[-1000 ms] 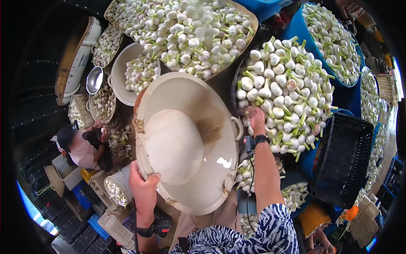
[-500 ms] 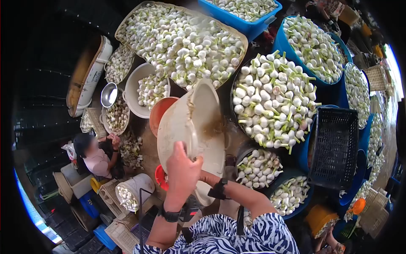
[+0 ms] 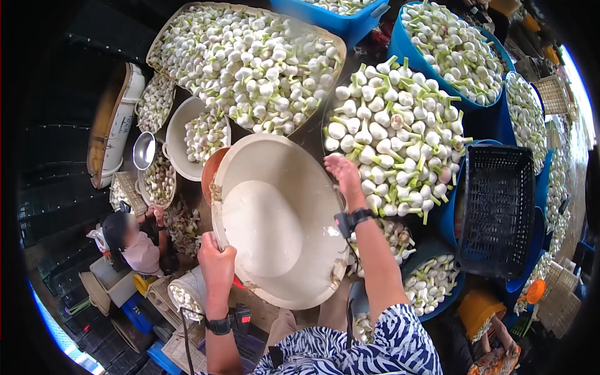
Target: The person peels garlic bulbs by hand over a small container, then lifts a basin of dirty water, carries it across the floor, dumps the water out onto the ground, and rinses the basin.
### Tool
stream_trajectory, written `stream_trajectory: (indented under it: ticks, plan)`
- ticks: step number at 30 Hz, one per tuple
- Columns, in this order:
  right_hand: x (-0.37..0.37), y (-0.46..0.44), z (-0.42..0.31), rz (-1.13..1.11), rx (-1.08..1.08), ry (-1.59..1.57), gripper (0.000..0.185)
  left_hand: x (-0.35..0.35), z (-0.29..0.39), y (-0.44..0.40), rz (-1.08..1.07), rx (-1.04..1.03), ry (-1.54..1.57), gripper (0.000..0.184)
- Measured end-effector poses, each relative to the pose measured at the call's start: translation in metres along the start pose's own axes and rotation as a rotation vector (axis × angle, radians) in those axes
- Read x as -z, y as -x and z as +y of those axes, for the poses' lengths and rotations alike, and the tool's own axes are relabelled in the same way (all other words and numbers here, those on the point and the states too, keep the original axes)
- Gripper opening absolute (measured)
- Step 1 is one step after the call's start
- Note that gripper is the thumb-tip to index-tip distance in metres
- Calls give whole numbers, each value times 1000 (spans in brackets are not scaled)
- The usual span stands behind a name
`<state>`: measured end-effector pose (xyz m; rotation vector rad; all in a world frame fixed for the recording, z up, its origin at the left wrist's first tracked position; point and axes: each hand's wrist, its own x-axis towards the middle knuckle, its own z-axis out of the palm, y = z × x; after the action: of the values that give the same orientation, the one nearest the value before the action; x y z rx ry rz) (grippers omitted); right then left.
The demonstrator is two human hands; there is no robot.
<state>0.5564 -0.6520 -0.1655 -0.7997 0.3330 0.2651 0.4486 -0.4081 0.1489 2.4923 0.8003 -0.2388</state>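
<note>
A large cream plastic tub [image 3: 262, 228] with a worn, chipped rim is in front of me, its inside facing up and bare. My left hand [image 3: 217, 259] is closed on its left rim. My right hand [image 3: 344, 175] is open, fingers stretched out, between the tub's right rim and a heap of garlic bulbs [image 3: 394, 134] with short green stems. Whether its fingers touch the bulbs I cannot tell. Behind the tub's left side, an orange basin [image 3: 211, 175] is partly hidden.
Beyond lies a wide container of garlic [image 3: 250, 69]. A white basin [image 3: 182, 156] of bulbs stands left, a blue tub [image 3: 400, 47] of bulbs and a black crate [image 3: 498, 212] right. A person [image 3: 140, 250] sits at left; another person's hands [image 3: 497, 331] show lower right.
The tub has turned from edge-on to show its open inside. My left hand has moved left with its rim, and my right hand has come out from behind it toward the garlic heap.
</note>
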Motion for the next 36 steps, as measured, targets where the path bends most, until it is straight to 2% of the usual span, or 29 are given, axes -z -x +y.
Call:
stream_trajectory:
  ticks: [5, 7, 8, 9, 10, 11, 12, 13, 17, 18, 19, 20, 21, 22, 23, 24, 26, 27, 28, 29, 30, 31, 32, 34, 36]
  plan:
    - [73, -53, 45, 27, -95, -69, 34, -18, -6, -18, 29, 46, 95, 22]
    - [100, -61, 68, 34, -142, -35, 33, -19, 2, -21, -5, 46, 276, 23]
    - [132, -72, 101, 78, 83, 396, 28, -21, 3, -22, -4, 51, 274, 23]
    - [130, -73, 105, 119, 314, 824, 23, -23, 4, -21, -22, 58, 266, 23]
    - [130, -70, 109, 116, 308, 822, 23, -25, 4, -22, -40, 66, 255, 24]
    - [134, -64, 108, 123, 261, 654, 23, -27, 7, -22, -37, 70, 256, 24]
    - [124, -60, 93, 126, 220, 488, 23, -30, 13, -23, -44, 68, 261, 25]
    - [117, -61, 82, 117, 226, 487, 23, -32, 17, -24, -48, 64, 265, 26]
    - [81, -41, 43, 211, -230, -59, 33, -36, 15, -35, -67, 46, 296, 28]
    - [62, -21, 31, 142, -186, -305, 34, -37, 11, -36, -57, 53, 314, 28]
    - [60, -11, 47, -145, -27, -492, 36, -39, 10, -37, -70, 56, 381, 27]
    - [12, 22, 39, 2, -21, -429, 37, -40, 7, -37, -91, 60, 439, 27]
    - [-33, 46, 41, -123, -34, -132, 38, -43, 2, -40, -92, 37, 506, 25]
    - [-84, 65, 48, -316, -10, 763, 41, -42, 5, -38, -100, 28, 522, 25]
    - [-122, 96, 74, -358, -351, 269, 44, -39, 9, -37, -112, 30, 505, 25]
    - [-159, 122, 77, -543, -523, 221, 51, -37, 12, -35, -121, 36, 483, 25]
    - [-177, 139, 63, -715, -565, 466, 55, -32, 17, -29, -94, -1, 469, 25]
    - [-156, 122, 62, -609, -604, 230, 53, -31, 19, -28, -65, -33, 458, 24]
    - [-127, 94, 49, -464, -554, 143, 47, -30, 17, -27, -67, -34, 463, 24]
    - [-83, 64, 53, -333, -346, 370, 39, -32, 14, -27, -65, -6, 380, 24]
    - [-55, 47, 23, -174, -143, 499, 34, -34, 10, -26, -66, 29, 289, 24]
    - [-27, 34, 15, -43, -19, 398, 31, -37, 8, -25, -75, 41, 284, 24]
    - [8, 16, 15, 70, -120, 157, 31, -40, 7, -26, -59, 21, 329, 25]
    - [57, -3, 20, 164, -13, 269, 30, -44, 9, -29, -30, 14, 368, 25]
    - [157, -26, 93, 188, 435, 1318, 30, -44, 17, -31, -34, 33, 357, 27]
